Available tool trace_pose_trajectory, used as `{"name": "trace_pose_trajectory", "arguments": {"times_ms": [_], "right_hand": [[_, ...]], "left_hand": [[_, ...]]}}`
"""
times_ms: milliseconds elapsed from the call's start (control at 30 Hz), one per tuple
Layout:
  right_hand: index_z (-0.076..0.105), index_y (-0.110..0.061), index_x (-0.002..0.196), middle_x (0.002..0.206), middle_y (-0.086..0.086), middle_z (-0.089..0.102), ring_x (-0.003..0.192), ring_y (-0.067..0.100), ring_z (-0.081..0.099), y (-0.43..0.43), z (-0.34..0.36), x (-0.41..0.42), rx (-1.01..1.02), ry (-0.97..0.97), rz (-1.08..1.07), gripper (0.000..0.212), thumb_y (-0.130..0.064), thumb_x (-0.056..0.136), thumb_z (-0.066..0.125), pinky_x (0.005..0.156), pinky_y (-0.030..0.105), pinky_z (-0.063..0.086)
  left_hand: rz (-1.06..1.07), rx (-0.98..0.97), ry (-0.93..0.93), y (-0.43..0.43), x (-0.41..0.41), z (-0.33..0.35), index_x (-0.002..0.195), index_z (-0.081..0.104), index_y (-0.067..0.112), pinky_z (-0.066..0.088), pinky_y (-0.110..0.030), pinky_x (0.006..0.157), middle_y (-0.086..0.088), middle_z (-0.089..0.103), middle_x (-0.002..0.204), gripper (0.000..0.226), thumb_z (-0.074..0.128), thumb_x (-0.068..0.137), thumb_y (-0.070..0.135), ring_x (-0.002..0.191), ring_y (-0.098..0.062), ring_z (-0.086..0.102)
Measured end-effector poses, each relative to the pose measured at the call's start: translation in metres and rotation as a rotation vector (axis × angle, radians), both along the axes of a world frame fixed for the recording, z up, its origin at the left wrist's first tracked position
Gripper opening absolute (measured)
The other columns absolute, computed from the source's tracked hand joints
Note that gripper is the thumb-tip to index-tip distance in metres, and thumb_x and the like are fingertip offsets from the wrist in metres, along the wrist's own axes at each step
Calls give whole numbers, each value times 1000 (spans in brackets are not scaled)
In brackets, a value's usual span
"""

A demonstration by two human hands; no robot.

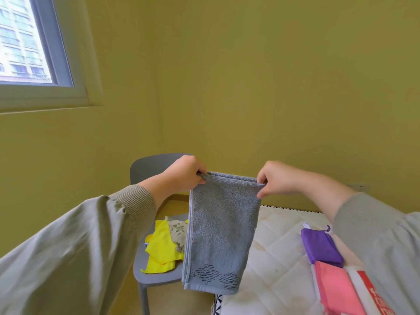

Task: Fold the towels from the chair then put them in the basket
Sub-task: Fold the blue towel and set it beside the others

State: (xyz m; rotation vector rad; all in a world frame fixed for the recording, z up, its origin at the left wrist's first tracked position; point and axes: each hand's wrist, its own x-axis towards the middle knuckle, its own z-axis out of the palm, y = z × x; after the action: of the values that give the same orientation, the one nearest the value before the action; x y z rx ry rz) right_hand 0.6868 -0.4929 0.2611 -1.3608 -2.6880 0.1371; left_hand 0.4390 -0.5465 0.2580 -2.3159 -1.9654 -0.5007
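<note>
A grey towel (220,233) hangs doubled over in the air in front of me, its patterned hem at the bottom. My left hand (184,173) pinches its top left corner and my right hand (277,178) pinches the top right corner. Behind it stands a grey chair (154,276) with a yellow towel (160,248) and a floral cloth (178,230) lying crumpled on the seat. No basket is in view.
A white quilted mattress (277,251) lies to the right of the chair. On it, at the right, rest folded towels: purple (321,246), pink (336,289) and a white and red one (368,292). Yellow walls meet in a corner behind; a window (25,42) is top left.
</note>
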Motion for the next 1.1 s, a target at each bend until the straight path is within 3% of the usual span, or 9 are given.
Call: {"name": "trace_pose_trajectory", "arguments": {"times_ms": [133, 300, 400, 500, 633, 700, 800, 967, 1100], "right_hand": [[33, -14, 53, 52, 0, 24, 50, 15, 20, 0, -7, 1, 38, -77, 4, 49, -26, 82, 71, 45, 28, 16], [63, 2, 67, 58, 3, 42, 53, 12, 31, 6, -14, 3, -19, 269, -42, 22, -13, 78, 74, 47, 22, 25], [70, -8, 70, 63, 4, 57, 59, 11, 43, 10, -14, 6, -71, 415, -56, 8, -8, 75, 77, 54, 23, 35], [67, -15, 68, 62, -1, 58, 58, 10, 46, 16, -15, 6, -66, 526, -94, 16, -4, 72, 78, 56, 22, 37], [60, -18, 91, 68, -3, 62, 60, 9, 51, 21, -21, 6, -162, 800, -118, 33, 8, 75, 71, 61, 21, 42], [64, -12, 103, 83, 3, 65, 73, 13, 55, 24, -27, 6, -193, 785, -147, 29, 6, 80, 67, 72, 22, 42], [66, -10, 92, 89, 6, 62, 83, 16, 53, 26, -37, 5, -240, 844, -215, 12, -1, 88, 60, 79, 28, 39], [54, -13, 95, 100, 8, 62, 88, 17, 58, 22, -48, 0, -685, 1290, -165, 21, -11, 103, 35, 81, 35, 46], [50, -14, 102, 86, 2, 54, 88, 22, 51, 27, -64, 5, -212, 979, -352, 17, -26, 102, 37, 79, 34, 39]], "left_hand": [[4, -13, 51, 2, 2, -5, 71, 55, 14, 31, -26, 59, -1, 49, 64, 18, 67, 85, 15, 70, -23, 45], [9, 25, -66, 3, -3, -10, 80, 67, 12, 28, -27, 57, 2, 50, 64, 6, 70, 82, 17, 69, -19, 45], [10, 36, -138, 5, -7, -11, 85, 70, 7, 30, -25, 53, -2, 56, 70, 12, 73, 80, 18, 67, -17, 45], [-2, 39, -158, 7, -7, -11, 87, 69, 9, 30, -19, 51, 0, 56, 72, 11, 74, 79, 16, 68, -16, 46], [9, 69, -393, 11, -5, -14, 94, 56, 26, 32, -19, 53, 8, 51, 68, 30, 77, 76, 16, 60, -7, 46], [38, 46, -415, 14, -2, -19, 91, 60, 24, 32, -21, 54, 6, 50, 67, 20, 75, 79, 19, 60, -10, 46], [97, 6, -596, 17, 3, -28, 71, 58, 12, 36, -26, 56, 1, 50, 64, 23, 67, 86, 27, 62, -17, 47], [76, -67, -1019, 19, 23, -42, 91, 58, 12, 54, -40, 78, -8, 61, 87, 25, 55, 94, 37, 85, -27, 61], [124, 9, -952, 24, 41, -54, 83, 51, 19, 41, -30, 57, 1, 53, 78, 24, 52, 95, 40, 70, -13, 52]]}}
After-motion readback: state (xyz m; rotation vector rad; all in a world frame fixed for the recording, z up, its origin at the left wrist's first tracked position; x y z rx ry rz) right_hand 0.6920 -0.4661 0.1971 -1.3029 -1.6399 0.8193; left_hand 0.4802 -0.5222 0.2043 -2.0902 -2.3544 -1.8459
